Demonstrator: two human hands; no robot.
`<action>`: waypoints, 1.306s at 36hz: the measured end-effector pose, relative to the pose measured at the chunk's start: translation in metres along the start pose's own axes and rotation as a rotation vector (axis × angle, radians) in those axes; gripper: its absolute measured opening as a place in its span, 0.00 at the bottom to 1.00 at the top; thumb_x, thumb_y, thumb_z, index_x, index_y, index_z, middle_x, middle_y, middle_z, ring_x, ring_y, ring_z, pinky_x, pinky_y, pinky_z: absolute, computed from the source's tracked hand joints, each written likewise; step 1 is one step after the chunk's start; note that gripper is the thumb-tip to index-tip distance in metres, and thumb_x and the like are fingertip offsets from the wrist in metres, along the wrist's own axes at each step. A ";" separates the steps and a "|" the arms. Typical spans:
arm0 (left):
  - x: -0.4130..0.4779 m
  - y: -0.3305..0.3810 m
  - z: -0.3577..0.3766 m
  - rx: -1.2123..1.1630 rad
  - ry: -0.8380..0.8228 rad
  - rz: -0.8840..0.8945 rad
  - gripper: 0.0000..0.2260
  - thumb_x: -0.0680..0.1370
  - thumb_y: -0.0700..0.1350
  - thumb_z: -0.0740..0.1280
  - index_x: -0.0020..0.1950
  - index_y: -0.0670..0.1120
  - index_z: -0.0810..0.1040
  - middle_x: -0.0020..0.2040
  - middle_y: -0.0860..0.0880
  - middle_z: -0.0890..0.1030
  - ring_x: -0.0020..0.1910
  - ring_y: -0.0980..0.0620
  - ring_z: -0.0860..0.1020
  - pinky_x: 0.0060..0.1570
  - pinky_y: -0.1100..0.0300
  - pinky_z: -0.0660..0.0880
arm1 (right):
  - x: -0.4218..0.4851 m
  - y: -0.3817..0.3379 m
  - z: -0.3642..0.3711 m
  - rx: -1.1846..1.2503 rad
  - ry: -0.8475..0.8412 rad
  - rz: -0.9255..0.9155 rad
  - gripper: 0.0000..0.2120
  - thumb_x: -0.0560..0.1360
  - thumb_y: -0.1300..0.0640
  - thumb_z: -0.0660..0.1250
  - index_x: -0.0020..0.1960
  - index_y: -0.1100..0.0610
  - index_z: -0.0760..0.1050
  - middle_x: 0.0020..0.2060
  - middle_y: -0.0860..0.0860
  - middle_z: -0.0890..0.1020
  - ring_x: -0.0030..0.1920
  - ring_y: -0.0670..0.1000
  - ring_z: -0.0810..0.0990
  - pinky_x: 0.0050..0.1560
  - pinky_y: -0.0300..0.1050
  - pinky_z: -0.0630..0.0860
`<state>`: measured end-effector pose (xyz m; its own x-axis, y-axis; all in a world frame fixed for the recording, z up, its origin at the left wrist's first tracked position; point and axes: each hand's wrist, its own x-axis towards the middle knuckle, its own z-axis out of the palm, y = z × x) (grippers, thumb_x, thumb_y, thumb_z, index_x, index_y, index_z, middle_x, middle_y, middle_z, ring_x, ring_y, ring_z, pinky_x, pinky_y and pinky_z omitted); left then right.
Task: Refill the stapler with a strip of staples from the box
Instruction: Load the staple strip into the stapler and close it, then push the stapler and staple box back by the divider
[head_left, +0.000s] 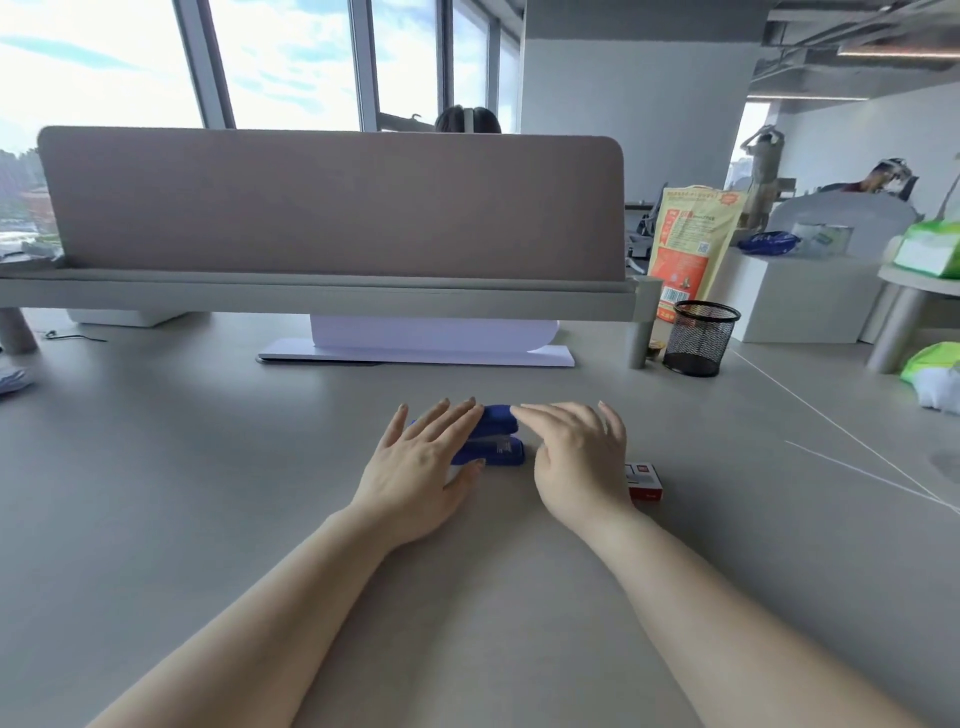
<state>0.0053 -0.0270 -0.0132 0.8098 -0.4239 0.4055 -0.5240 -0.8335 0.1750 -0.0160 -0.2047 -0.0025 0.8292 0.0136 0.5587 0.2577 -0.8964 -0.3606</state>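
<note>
Blue stapler (498, 436) lies between two spread hands on desk (208, 467).

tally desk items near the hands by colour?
Blue: 1, the stapler
Red and white: 1, the staple box
Black: 1, the mesh pen cup
White: 1, the paper stack
Total: 4

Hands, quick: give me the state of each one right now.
Left hand: open, fingers spread, lying over the blue stapler, not gripping it.
Right hand: open, holding nothing, beside the stapler, partly covering the staple box.
</note>
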 end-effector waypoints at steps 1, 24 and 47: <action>-0.001 0.000 -0.001 -0.012 0.020 0.000 0.28 0.75 0.60 0.50 0.74 0.55 0.51 0.76 0.57 0.56 0.75 0.55 0.53 0.74 0.52 0.45 | 0.001 0.002 -0.003 0.018 0.006 0.005 0.24 0.69 0.63 0.52 0.59 0.49 0.76 0.57 0.47 0.81 0.60 0.54 0.75 0.68 0.54 0.57; -0.005 0.023 0.002 -0.022 -0.022 -0.156 0.29 0.77 0.58 0.55 0.74 0.52 0.48 0.72 0.49 0.57 0.70 0.45 0.53 0.67 0.50 0.65 | -0.047 0.036 -0.039 -0.093 -0.174 0.107 0.15 0.73 0.61 0.58 0.58 0.58 0.74 0.59 0.53 0.77 0.60 0.56 0.72 0.58 0.45 0.68; 0.127 -0.011 0.059 0.059 -0.065 -0.219 0.30 0.76 0.62 0.49 0.74 0.55 0.41 0.76 0.49 0.51 0.74 0.46 0.48 0.74 0.51 0.46 | 0.097 0.093 0.045 -0.085 -0.329 0.133 0.24 0.76 0.49 0.55 0.70 0.53 0.61 0.72 0.49 0.65 0.69 0.57 0.62 0.72 0.48 0.53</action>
<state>0.1298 -0.0925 -0.0165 0.9186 -0.2510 0.3051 -0.3192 -0.9267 0.1986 0.1103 -0.2672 -0.0154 0.9716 0.0237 0.2356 0.1059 -0.9334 -0.3429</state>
